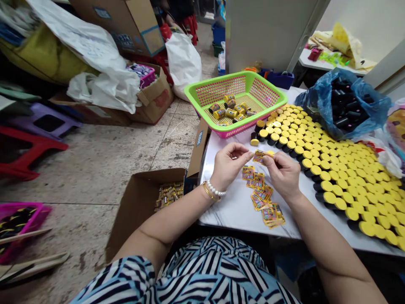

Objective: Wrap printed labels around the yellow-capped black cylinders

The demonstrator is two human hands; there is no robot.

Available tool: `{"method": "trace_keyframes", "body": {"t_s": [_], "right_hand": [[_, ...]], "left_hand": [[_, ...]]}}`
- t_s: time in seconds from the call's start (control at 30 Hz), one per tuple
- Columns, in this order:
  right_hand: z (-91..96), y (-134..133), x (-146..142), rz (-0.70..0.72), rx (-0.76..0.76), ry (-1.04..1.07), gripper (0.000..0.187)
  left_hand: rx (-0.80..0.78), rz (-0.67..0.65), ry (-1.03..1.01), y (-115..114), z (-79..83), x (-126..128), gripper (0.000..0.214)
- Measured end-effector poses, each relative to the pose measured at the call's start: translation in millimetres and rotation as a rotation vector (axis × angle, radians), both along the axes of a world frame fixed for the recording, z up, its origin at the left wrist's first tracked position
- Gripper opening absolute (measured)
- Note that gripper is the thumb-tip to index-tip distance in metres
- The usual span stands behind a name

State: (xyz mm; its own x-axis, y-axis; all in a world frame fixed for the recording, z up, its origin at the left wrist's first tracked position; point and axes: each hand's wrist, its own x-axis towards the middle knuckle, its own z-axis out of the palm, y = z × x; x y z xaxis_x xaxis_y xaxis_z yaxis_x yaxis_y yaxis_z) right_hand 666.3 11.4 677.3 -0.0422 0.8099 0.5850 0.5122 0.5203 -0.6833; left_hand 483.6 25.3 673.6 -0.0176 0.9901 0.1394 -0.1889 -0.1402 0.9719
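Left hand [229,162] and right hand [281,174] were both pinching a small label [259,156]. Its print was too tiny to read, honestly.

That white marble-look table [243,217] is seriously crowded: black tubes with yellow caps [335,177] packed tight across the right side, a green and pink plastic basket [236,103] at the far end, a bulging blue plastic bag [343,101] just beside the tubes, and printed labels [262,196] strewn near the front edge. Down on the tiled floor [85,185], there's an open cardboard box [142,211] right by the table, a pink crate [19,226], plus a purple stool [44,120] and a red stool [28,147] off to the left
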Motion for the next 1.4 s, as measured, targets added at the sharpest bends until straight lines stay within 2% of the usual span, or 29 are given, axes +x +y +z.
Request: {"method": "trace_keyframes", "body": {"t_s": [0.13,0.3,0.4,0.47,0.53,0.6,0.67,0.73,0.8,0.87,0.93,1.0,1.13,1.27,1.4], "right_hand": [[-1.3,-1,-2,0.018,-0.003,-0.035,0.031],[-6.1,0,-4,0.05,-0.021,-0.075,0.039],[0.7,6,10,0.124,-0.056,-0.147,0.039],[7.1,12,26,0.073,-0.072,-0.245,0.03],[10.1,17,40,-0.041,-0.105,-0.41,0.033],[7.5,21,48,-0.117,-0.171,-0.573,0.038],[0.9,24,50,-0.135,-0.234,-0.64,0.036],[-5.2,27,49,-0.151,-0.276,-0.586,0.031],[-7.4,31,48,-0.143,-0.328,-0.387,0.029],[-5.0,34,47,-0.024,-0.43,-0.035,0.034],[-0.3,34,44,0.161,-0.531,0.339,0.041],[3.1,32,39,0.276,-0.576,0.559,0.045],[0.1,25,26,0.249,-0.459,0.627,0.041],[-5.2,20,18,0.244,-0.354,0.569,0.042],[-4.8,18,15,0.172,-0.297,0.481,0.039]], "left_hand": [[-0.025,-0.076,-0.004,-1,1.6,0,0.03],[-0.005,-0.063,0.023,-5,3.4,1,0.028],[-0.135,-0.154,-0.007,-3,2.7,-1,0.028],[-0.256,-0.216,-0.065,2,0.5,-3,0.031],[-0.346,-0.249,-0.124,7,-2.4,-5,0.035],[-0.41,-0.299,-0.159,12,-4.9,-7,0.036],[-0.449,-0.346,-0.191,16,-6.3,-9,0.032],[-0.472,-0.384,-0.242,20,-7.1,-10,0.027],[-0.501,-0.407,-0.303,24,-7.7,-11,0.023],[-0.54,-0.412,-0.362,28,-8.0,-13,0.018],[-0.575,-0.406,-0.413,32,-7.9,-14,0.014],[-0.6,-0.41,-0.453,33,-7.4,-14,0.011],[-0.651,-0.434,-0.502,32,-5.8,-13,0.013],[-0.675,-0.444,-0.553,31,-5.5,-11,0.016],[-0.677,-0.458,-0.618,33,-6.9,-11,0.016]]}}
